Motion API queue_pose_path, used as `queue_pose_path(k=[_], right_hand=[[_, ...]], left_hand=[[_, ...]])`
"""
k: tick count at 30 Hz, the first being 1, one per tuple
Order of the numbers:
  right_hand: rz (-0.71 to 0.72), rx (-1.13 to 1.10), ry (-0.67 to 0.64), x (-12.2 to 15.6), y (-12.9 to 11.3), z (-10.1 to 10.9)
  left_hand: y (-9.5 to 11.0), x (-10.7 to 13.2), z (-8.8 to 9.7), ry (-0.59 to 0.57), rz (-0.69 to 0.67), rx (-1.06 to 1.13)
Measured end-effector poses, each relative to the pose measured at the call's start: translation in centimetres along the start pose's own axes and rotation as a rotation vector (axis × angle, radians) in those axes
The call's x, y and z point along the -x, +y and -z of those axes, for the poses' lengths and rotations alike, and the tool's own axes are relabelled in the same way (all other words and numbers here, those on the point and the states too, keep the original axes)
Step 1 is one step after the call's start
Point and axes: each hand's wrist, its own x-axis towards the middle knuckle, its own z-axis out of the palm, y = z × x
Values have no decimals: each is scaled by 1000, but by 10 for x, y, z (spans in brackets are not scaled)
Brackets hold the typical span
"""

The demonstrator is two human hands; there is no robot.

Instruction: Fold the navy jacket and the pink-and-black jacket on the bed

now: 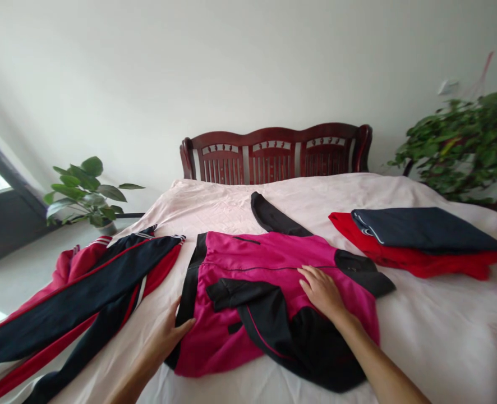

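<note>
A magenta jacket (274, 258) with black sleeves and a black hem lies spread on its side across the bed, zip line running left to right. Its near black sleeve (265, 314) is folded over the body, while the far sleeve (274, 216) stretches toward the headboard. At the hem, my left hand (173, 331) has its thumb over the fabric; its fingers go behind the edge and are partly hidden. My right hand (322, 289) rests flat on the jacket near the zip, fingers stretched out. The collar (368, 272) points right.
Folded red clothing (433, 266) with a folded navy garment (429, 227) on top sits at the right. Navy and red striped clothes (92, 286) lie along the left. Behind the pale bed sheet (215, 205) stands a wooden headboard (274, 154). Plants (86, 191) flank the bed.
</note>
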Motion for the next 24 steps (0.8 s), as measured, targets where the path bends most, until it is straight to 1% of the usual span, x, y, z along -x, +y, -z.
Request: queue_pose_path(k=[2, 4, 6, 8, 10, 12, 14, 15, 17, 18, 19, 22, 23, 24], right_hand=[[-8, -9, -8, 0, -3, 3], [-15, -22, -23, 1, -5, 5], [-26, -29, -37, 1, -7, 7], [-36, -39, -56, 1, -6, 9], [-50, -79, -102, 0, -4, 11], [-84, -170, -158, 0, -6, 18], [-119, -262, -186, 2, -16, 27], [-126, -300, -184, 3, -25, 33], [-114, -358, -166, 8, -51, 43], [-106, -378, -165, 10, -66, 46], [-106, -397, -171, 12, -81, 48], [-126, -395, -231, 16, -121, 45], [-116, -398, -245, 16, -129, 42], [-96, -424, -247, 15, -135, 40]], left_hand=[[2, 15, 10, -20, 63, 37], [1, 21, 19, 37, 71, -18], [-2, 22, 23, 125, 3, -157], [-4, 22, 24, 175, -79, -314], [-3, 23, 23, 176, -113, -467], [2, 29, 23, 161, -80, -627], [11, 36, 23, 158, -84, -770], [16, 41, 22, 175, -130, -820], [28, 50, 18, 211, -294, -848], [33, 54, 14, 200, -385, -828], [39, 58, 10, 157, -462, -798], [47, 66, -6, -107, -642, -729], [46, 68, -10, -177, -685, -732], [44, 69, -13, -221, -716, -746]])
